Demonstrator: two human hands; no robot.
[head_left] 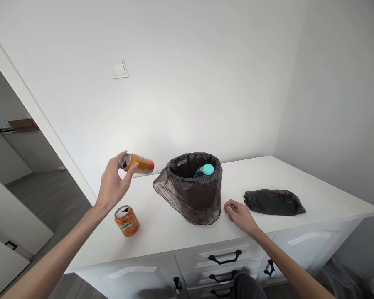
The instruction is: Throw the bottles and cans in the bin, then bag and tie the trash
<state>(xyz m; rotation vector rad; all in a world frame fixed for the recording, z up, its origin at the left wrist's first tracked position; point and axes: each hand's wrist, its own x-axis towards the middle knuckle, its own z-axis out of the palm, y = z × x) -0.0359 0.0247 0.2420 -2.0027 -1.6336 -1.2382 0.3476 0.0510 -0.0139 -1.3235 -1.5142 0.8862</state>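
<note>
My left hand (116, 178) grips an orange soda can (142, 164) between thumb and fingers. The can is tipped on its side in the air, its opened top facing left. Below stands a second orange soda can (128, 224), upright, with its tab hole open. To the right is a bin lined with a black trash bag (202, 193), the bag's edge folded over the rim and hanging down. A bottle with a turquoise cap (208, 169) sticks up inside it. My right hand (239, 214) rests on the countertop just right of the bin, fingers curled in with nothing visible in them.
A folded black plastic bag (274, 202) lies on the right of the white countertop (174, 238). Drawers with black handles (225, 257) are below its front edge. Behind is a white wall with a light switch (120, 69). At left is an open doorway.
</note>
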